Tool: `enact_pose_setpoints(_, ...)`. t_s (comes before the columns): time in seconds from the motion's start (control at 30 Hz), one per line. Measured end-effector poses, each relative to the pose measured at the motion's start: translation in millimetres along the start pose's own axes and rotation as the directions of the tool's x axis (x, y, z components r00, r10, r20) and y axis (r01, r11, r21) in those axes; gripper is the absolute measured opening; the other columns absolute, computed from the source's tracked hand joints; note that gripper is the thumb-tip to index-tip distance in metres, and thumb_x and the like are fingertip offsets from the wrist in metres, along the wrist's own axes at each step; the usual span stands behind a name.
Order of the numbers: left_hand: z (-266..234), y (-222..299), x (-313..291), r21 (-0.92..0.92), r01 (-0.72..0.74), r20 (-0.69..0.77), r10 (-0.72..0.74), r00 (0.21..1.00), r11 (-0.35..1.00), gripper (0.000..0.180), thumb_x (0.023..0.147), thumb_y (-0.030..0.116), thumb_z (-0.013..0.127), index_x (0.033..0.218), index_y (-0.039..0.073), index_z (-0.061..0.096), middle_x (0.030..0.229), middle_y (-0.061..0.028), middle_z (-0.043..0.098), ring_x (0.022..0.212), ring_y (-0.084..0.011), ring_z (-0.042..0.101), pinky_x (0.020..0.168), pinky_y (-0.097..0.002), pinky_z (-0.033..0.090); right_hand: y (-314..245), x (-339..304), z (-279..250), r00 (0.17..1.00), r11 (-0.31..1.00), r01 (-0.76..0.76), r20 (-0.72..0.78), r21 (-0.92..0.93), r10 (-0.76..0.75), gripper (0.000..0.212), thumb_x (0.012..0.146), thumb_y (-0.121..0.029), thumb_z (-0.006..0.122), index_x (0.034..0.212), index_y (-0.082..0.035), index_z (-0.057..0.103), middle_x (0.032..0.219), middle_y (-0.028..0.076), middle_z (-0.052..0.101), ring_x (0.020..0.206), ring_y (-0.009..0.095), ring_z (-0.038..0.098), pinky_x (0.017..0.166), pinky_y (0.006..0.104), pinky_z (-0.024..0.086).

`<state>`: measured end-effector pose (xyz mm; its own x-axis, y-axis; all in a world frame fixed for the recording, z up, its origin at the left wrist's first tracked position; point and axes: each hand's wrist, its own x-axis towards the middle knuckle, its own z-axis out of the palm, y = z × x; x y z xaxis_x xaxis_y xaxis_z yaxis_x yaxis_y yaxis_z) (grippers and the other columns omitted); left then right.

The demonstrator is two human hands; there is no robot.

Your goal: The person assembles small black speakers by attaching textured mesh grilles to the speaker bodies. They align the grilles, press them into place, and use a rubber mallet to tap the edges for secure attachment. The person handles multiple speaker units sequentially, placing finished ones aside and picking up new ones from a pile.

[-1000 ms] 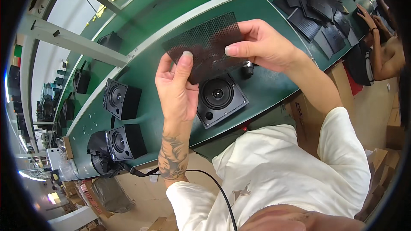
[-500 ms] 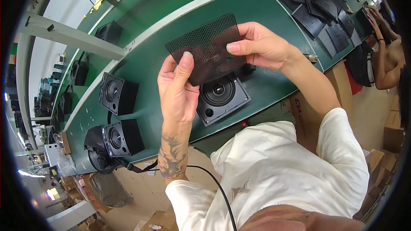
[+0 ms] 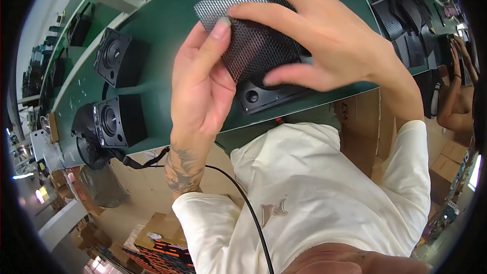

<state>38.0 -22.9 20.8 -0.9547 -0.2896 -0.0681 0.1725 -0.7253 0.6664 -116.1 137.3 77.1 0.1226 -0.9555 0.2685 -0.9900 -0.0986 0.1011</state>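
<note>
A black perforated mesh speaker grille (image 3: 243, 56) is held up above the table, its upper left corner shining in the light. My left hand (image 3: 200, 83) pinches its left edge, thumb on the near face. Across the grille spreads my right hand (image 3: 329, 35), fingers apart; its index fingertip is close to my left thumb and its own thumb is near the lower edge. Whether the right fingers also grip the mesh I cannot tell. Beneath lies a black speaker (image 3: 269, 96) on its back, mostly hidden by the grille and my right hand.
Two more black speakers (image 3: 115, 58) stand to the left on the green table (image 3: 162, 66), with a black bag (image 3: 89, 132) beside them. Several dark panels (image 3: 403, 12) are piled at the right. Beyond them another person's hands (image 3: 455, 58) are visible. A black cable (image 3: 238, 193) crosses my shirt.
My right hand has left its pinch on the grille's right edge and spread across the face. The grille has tilted, and the view has shifted. My left hand keeps its hold.
</note>
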Motion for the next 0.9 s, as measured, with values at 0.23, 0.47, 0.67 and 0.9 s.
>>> enact_pose_setpoints(0.23, -9.7, -7.9, -30.9, 0.152, 0.040, -0.142, -0.018, 0.990, 0.988, 0.040, 0.108, 0.021, 0.054, 0.137, -0.007, 0.053, 0.123, -0.0166, 0.067, 0.104, -0.0228, 0.070, 0.090, -0.0374, 0.060, -11.9, -19.2, 16.3, 0.999, 0.933, -0.032, 0.034, 0.360, 0.022, 0.078, 0.081, -0.045, 0.081, 0.145, -0.008, 0.056, 0.152, 0.028, 0.041, 0.139, 0.045, 0.043, 0.118, 0.0574, 0.033)
enact_pose_setpoints(0.47, -59.4, -33.1, -59.0, 0.442, 0.018, -0.169, 0.063, 0.984, 0.897, 0.027, 0.111, 0.025, 0.046, 0.117, 0.001, 0.056, 0.086, -0.0073, 0.059, 0.069, -0.0149, 0.058, 0.063, -0.0292, 0.051, -23.5, -34.4, 36.3, 0.983, 0.918, -0.122, 0.175, 0.376, 0.059, 0.077, 0.072, -0.056, 0.083, 0.137, -0.017, 0.068, 0.152, 0.026, 0.044, 0.136, 0.046, 0.045, 0.116, 0.0604, 0.032)
enact_pose_setpoints(0.67, -65.3, -42.1, -54.7, 0.370, 0.037, -0.112, 0.005, 0.994, 0.928, 0.019, 0.108, 0.020, 0.056, 0.113, 0.002, 0.057, 0.081, -0.0025, 0.059, 0.067, -0.0104, 0.058, 0.061, -0.0248, 0.047, -24.7, -25.9, 44.3, 0.983, 0.916, -0.111, 0.175, 0.386, 0.045, 0.074, 0.074, -0.052, 0.084, 0.138, -0.018, 0.068, 0.153, 0.026, 0.043, 0.135, 0.046, 0.046, 0.112, 0.0541, 0.038)
enact_pose_setpoints(0.9, -62.9, -39.3, -47.8, 0.394, 0.080, -0.116, -0.037, 0.993, 0.915, 0.019, 0.105, 0.019, 0.062, 0.112, 0.003, 0.055, 0.080, -0.0010, 0.062, 0.062, -0.0082, 0.057, 0.056, -0.0229, 0.045, -22.0, -24.6, 45.8, 0.984, 0.933, -0.093, 0.177, 0.349, 0.032, 0.077, 0.074, -0.059, 0.080, 0.138, -0.018, 0.068, 0.153, 0.027, 0.044, 0.133, 0.047, 0.048, 0.111, 0.0530, 0.039)
